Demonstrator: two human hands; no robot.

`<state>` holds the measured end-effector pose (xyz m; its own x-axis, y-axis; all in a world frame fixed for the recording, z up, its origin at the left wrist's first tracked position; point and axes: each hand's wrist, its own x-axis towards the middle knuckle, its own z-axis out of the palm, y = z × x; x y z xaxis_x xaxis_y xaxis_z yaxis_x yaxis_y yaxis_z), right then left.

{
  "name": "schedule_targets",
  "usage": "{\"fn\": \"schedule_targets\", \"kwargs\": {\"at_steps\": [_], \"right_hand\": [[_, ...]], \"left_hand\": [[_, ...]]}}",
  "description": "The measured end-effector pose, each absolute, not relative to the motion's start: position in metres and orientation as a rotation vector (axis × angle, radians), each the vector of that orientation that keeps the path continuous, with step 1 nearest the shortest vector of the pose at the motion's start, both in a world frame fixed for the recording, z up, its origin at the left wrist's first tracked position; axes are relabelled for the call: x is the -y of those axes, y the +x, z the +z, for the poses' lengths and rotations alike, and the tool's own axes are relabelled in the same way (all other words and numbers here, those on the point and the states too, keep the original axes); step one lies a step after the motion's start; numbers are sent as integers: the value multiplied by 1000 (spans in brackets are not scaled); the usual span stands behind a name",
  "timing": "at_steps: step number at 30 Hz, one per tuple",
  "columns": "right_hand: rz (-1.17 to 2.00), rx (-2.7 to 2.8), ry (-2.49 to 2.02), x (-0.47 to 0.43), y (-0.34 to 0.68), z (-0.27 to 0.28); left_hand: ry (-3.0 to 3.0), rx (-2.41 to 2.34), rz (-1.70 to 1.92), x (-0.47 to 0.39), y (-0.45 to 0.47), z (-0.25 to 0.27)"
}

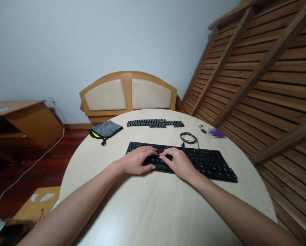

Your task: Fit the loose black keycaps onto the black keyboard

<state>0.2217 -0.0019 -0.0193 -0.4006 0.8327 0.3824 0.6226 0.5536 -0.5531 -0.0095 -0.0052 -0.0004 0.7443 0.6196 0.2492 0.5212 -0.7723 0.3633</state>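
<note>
A black keyboard (206,160) lies across the table, many of its key positions without caps. My left hand (139,160) rests over its left part, fingers stretched forward and thumb apart along the front edge. Beside it, my right hand (178,162) bends over the middle of the keyboard with thumb and index finger pinched together at the keys. Whatever sits between those fingertips is too small to make out. Behind the keyboard, loose black keycaps (155,123) stand in rows. The keyboard's coiled black cable (189,138) lies at its back edge.
A grey cloth with yellow lining (106,130) lies at the table's left. Small items and a blurred purple thing (217,133) are at the right. The round pale table (153,205) stands near a wooden headboard (128,90), with slatted wood (257,68) leaning at right.
</note>
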Motion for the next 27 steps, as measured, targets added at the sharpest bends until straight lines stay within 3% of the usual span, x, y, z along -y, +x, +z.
{"fn": "schedule_targets", "kwargs": {"at_steps": [12, 27], "right_hand": [[573, 2051, -1182, -1, 223, -13], [312, 2286, -1130, 3, 222, -15]], "left_hand": [[2690, -893, 502, 5, -10, 0], [2686, -881, 512, 3, -10, -3]]}}
